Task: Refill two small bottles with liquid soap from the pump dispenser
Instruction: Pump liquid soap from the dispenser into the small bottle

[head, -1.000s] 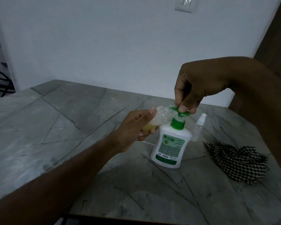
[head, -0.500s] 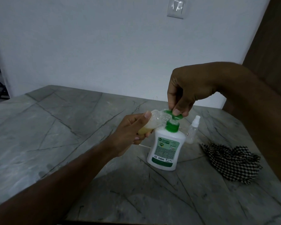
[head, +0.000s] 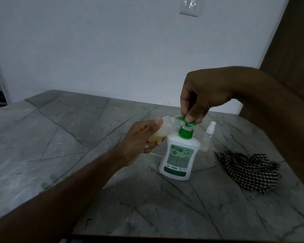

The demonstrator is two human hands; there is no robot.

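One grey marble-patterned worktop (head: 63,141), set against a white wall (head: 112,50). One checked cloth (head: 249,171), crumpled at the right. One white pump dispenser (head: 180,155), upright near the middle, green pump head (head: 187,122) on top; contents hidden behind opaque plastic. Two small bottles: one clear bottle (head: 162,132), tilted, mouth at the spout, yellowish liquid in its lower part; one capped spray bottle (head: 208,137), upright just behind the dispenser, contents unclear. Left hand (head: 140,141): fingers curled round the tilted bottle. Right hand (head: 200,97): fingertips pinching and pressing the pump head. One wall switch (head: 189,6).
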